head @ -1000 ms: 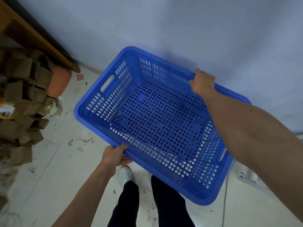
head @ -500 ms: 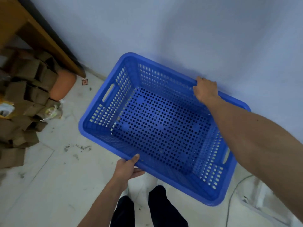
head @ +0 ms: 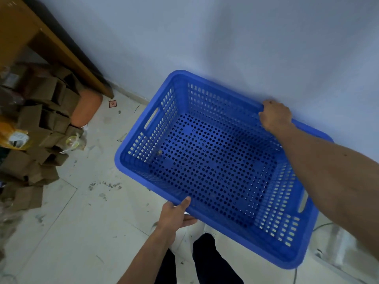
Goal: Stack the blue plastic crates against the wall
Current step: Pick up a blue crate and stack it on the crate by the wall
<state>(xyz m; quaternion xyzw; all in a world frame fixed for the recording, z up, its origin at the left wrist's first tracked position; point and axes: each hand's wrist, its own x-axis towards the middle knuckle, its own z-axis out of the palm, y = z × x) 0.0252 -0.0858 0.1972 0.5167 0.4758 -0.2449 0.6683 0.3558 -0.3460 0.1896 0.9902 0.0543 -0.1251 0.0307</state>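
Observation:
An empty blue plastic crate [head: 215, 167] with perforated walls and floor and slot handles at both short ends sits low in front of me, its far long rim close to the pale wall [head: 225, 48]. My left hand [head: 176, 215] grips the near long rim, thumb on top. My right hand [head: 274, 116] is closed over the far long rim, by the wall. Whether the crate rests on the floor or on another crate is hidden beneath it.
A heap of brown cardboard boxes [head: 41, 130] and an orange cushion [head: 87, 108] lie at the left under a wooden table [head: 26, 31]. Dirty pale floor tiles [head: 82, 232] spread to the left of my legs [head: 205, 263]. A white cable [head: 320, 225] trails at the lower right.
The crate has gone down and toward the wall, with both hands still on its rims. The view has tilted so more floor shows at the left.

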